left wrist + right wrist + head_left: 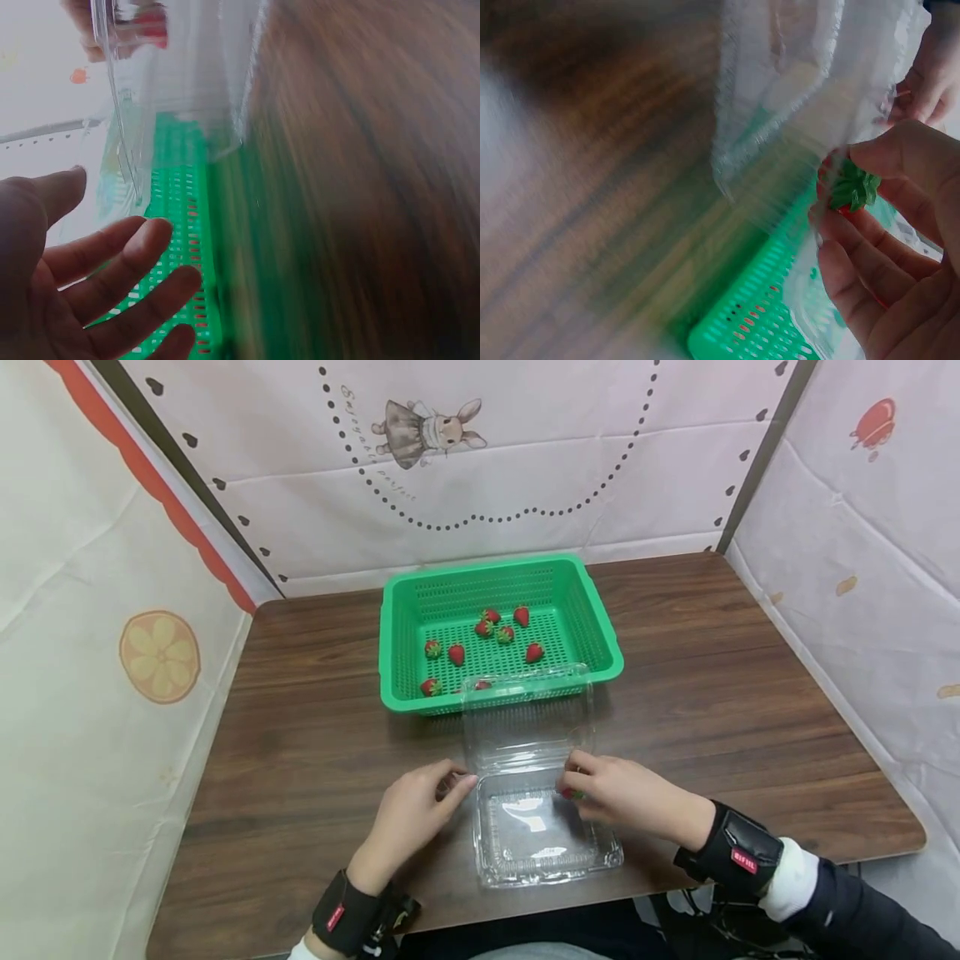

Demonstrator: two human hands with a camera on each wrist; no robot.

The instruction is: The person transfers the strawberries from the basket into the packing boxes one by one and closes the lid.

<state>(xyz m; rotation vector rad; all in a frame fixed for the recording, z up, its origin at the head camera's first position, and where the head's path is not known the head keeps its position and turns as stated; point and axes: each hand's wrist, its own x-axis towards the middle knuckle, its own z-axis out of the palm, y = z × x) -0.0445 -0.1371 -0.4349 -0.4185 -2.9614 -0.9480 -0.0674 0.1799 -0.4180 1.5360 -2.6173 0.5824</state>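
A clear plastic clamshell box (525, 827) lies near the table's front edge, its lid (528, 718) tipped back over the basket's near rim. Between thumb and fingers my right hand (626, 793) pinches a strawberry (853, 186), green leaves showing, at the box's right side. My left hand (420, 806) is by the box's left back corner, fingers loosely bent and holding nothing. In the left wrist view the fingers (127, 262) are spread apart beside the clear plastic. Several strawberries (457, 654) lie scattered in the green basket (386, 635) behind the box.
The brown wooden table (300, 760) stretches to both sides of the box and basket. White printed cloth (525, 468) hangs behind it and along both sides. A black band (731, 852) wraps each wrist.
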